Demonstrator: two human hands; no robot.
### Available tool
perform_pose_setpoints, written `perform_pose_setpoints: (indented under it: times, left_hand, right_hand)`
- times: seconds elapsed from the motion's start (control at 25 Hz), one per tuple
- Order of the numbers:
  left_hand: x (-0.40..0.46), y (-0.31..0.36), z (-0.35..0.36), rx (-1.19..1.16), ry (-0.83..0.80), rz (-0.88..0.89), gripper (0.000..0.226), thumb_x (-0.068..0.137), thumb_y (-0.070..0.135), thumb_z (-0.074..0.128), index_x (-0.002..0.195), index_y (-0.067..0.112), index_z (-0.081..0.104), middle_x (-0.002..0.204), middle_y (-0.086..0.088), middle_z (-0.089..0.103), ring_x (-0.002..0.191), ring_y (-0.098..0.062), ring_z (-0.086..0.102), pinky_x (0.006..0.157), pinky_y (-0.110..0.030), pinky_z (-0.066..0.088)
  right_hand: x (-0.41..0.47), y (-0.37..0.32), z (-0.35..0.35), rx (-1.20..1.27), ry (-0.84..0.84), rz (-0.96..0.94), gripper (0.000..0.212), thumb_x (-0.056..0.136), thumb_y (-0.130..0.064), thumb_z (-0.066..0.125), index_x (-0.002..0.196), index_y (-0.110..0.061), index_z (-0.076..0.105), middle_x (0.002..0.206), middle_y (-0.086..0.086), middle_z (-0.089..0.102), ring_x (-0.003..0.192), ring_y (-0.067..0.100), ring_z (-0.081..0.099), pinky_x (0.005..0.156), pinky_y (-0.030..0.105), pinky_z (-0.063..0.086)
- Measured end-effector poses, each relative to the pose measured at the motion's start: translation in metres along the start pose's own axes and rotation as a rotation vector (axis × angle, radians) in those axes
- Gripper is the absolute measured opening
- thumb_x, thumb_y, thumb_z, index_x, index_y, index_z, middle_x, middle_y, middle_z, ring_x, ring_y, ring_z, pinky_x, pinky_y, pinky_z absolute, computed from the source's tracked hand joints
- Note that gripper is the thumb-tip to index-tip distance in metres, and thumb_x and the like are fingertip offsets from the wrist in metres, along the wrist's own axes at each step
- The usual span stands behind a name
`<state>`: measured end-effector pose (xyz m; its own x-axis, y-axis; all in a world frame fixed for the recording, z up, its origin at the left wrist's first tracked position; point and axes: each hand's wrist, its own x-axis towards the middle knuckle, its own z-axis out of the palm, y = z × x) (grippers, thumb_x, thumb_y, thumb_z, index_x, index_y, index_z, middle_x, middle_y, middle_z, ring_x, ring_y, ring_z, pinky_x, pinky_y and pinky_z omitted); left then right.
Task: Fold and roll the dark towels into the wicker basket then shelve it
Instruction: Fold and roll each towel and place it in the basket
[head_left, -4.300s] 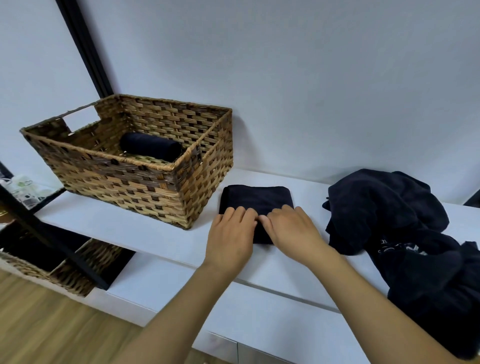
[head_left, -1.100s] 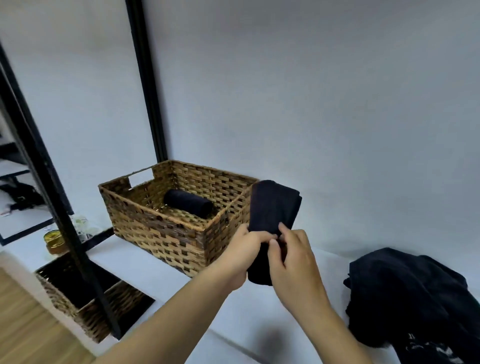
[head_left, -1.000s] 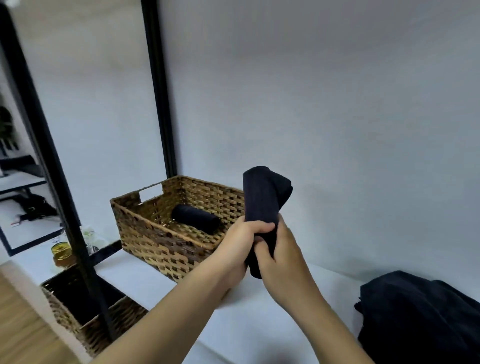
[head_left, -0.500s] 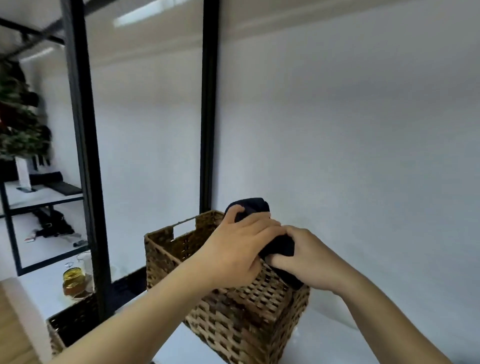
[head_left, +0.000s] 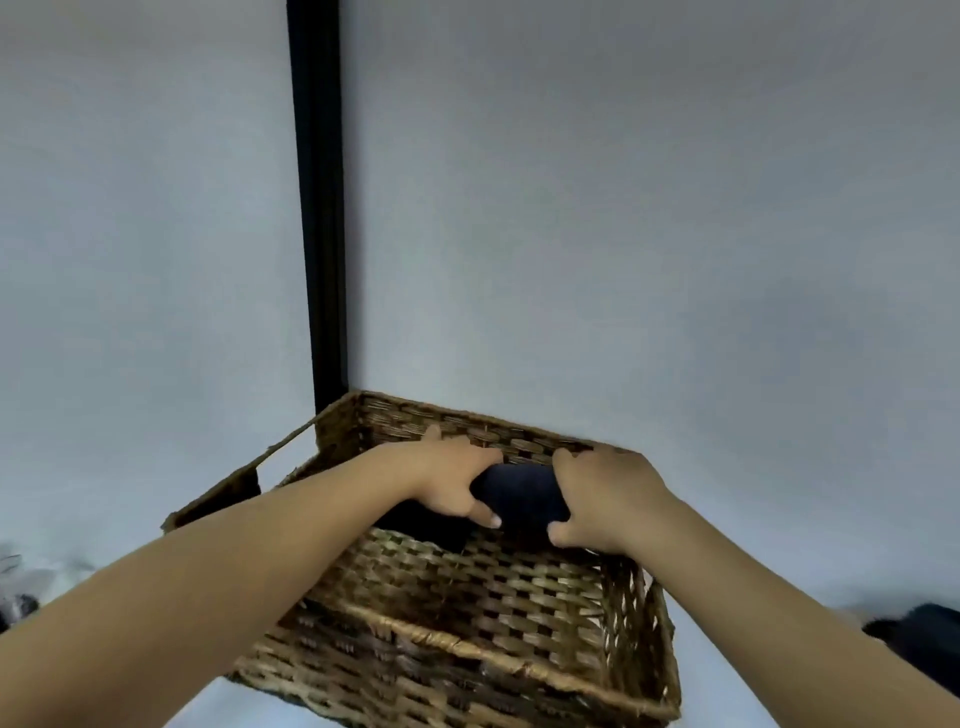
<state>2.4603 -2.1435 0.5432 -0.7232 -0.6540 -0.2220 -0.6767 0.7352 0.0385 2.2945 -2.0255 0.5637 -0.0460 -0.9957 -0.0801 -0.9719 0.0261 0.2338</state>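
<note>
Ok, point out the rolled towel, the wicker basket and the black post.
rolled towel (head_left: 522, 493), head view, middle of the roll between the hands
wicker basket (head_left: 467, 649), head view, near rim
black post (head_left: 319, 208), head view, mid-shaft

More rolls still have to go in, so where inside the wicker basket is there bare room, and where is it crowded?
Free: the basket floor between the front rim of the wicker basket and the hands, out to its right wall. Crowded: the back, where the left hand and right hand grip the rolled dark towel, with another dark roll partly hidden beneath the left forearm.
</note>
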Motion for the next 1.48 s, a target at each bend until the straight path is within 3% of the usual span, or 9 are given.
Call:
perform_pose_setpoints:
  times: [0.16,0.32,0.4,0.56,0.84,1.0,1.16,1.32,1.48]
  left_hand:
    - [0.050,0.013,0.008,-0.133,-0.269,0.104,0.073,0.089,0.052,0.069,0.148,0.023,0.037,0.148,-0.003,0.049,0.131,-0.027,0.049,0.105,-0.041,0.038]
    - [0.070,0.011,0.030,0.015,-0.290,0.092,0.074,0.095,0.054,0.061,0.152,0.016,0.032,0.150,-0.009,0.048,0.135,-0.032,0.046,0.112,-0.048,0.031]
    - [0.069,0.011,0.040,0.170,-0.233,0.098,0.074,0.095,0.058,0.057,0.148,0.011,0.035,0.142,-0.012,0.054,0.127,-0.033,0.052,0.103,-0.049,0.039]
    - [0.076,0.014,0.054,0.273,-0.170,0.102,0.073,0.090,0.061,0.063,0.138,0.009,0.048,0.125,-0.011,0.063,0.109,-0.031,0.063,0.073,-0.040,0.049]
    - [0.079,0.018,0.053,0.433,0.022,0.121,0.063,0.088,0.045,0.072,0.138,0.012,0.051,0.136,-0.009,0.056,0.123,-0.030,0.055,0.076,-0.040,0.047]
    - [0.079,0.020,0.061,0.479,0.058,0.112,0.057,0.092,0.038,0.069,0.139,0.012,0.048,0.130,-0.007,0.062,0.117,-0.029,0.061,0.070,-0.037,0.042]
    - [0.083,0.011,0.054,0.312,-0.024,0.167,0.051,0.090,0.042,0.071,0.131,0.015,0.056,0.122,-0.009,0.065,0.107,-0.030,0.065,0.074,-0.038,0.052]
    - [0.091,0.010,0.059,0.278,-0.072,0.144,0.047,0.097,0.033,0.064,0.136,0.010,0.053,0.123,-0.013,0.064,0.106,-0.030,0.064,0.070,-0.036,0.047]
    - [0.084,0.010,0.059,0.339,-0.094,0.156,0.058,0.100,0.037,0.058,0.149,0.015,0.036,0.137,-0.013,0.054,0.122,-0.032,0.055,0.083,-0.041,0.049]
  right_hand:
    - [0.029,0.000,0.002,-0.005,-0.433,0.097,0.041,0.089,-0.051,0.059,0.109,-0.016,0.059,0.091,0.000,0.059,0.087,0.022,0.060,0.072,0.033,0.047]
    - [0.069,-0.003,0.024,0.018,-0.626,0.113,0.060,0.093,-0.044,0.063,0.139,-0.008,0.050,0.129,0.010,0.056,0.108,0.028,0.057,0.090,0.038,0.048]
    - [0.086,-0.008,0.043,-0.028,-0.679,0.105,0.066,0.095,-0.044,0.062,0.145,-0.005,0.044,0.143,0.012,0.051,0.121,0.030,0.054,0.093,0.039,0.046]
    - [0.094,-0.017,0.060,-0.242,-0.606,0.042,0.069,0.090,-0.054,0.065,0.140,-0.010,0.049,0.128,0.006,0.058,0.116,0.029,0.058,0.087,0.040,0.049]
    - [0.101,-0.023,0.064,-0.412,-0.438,0.060,0.068,0.077,-0.061,0.076,0.126,-0.015,0.063,0.113,0.003,0.064,0.099,0.030,0.067,0.079,0.041,0.057]
    - [0.099,-0.022,0.063,-0.284,-0.442,0.078,0.067,0.084,-0.051,0.075,0.136,-0.013,0.055,0.128,0.005,0.059,0.115,0.030,0.060,0.077,0.040,0.052]
    - [0.102,-0.015,0.064,-0.171,-0.528,0.065,0.055,0.098,-0.040,0.060,0.137,-0.002,0.052,0.125,0.012,0.061,0.112,0.027,0.060,0.084,0.031,0.046]
    - [0.106,-0.014,0.064,-0.204,-0.656,0.005,0.047,0.105,-0.033,0.051,0.136,0.001,0.053,0.099,0.008,0.055,0.088,0.022,0.055,0.083,0.030,0.045]
    - [0.096,-0.010,0.054,-0.093,-0.678,0.003,0.054,0.104,-0.038,0.050,0.142,0.000,0.047,0.135,0.013,0.054,0.120,0.029,0.055,0.089,0.035,0.045]
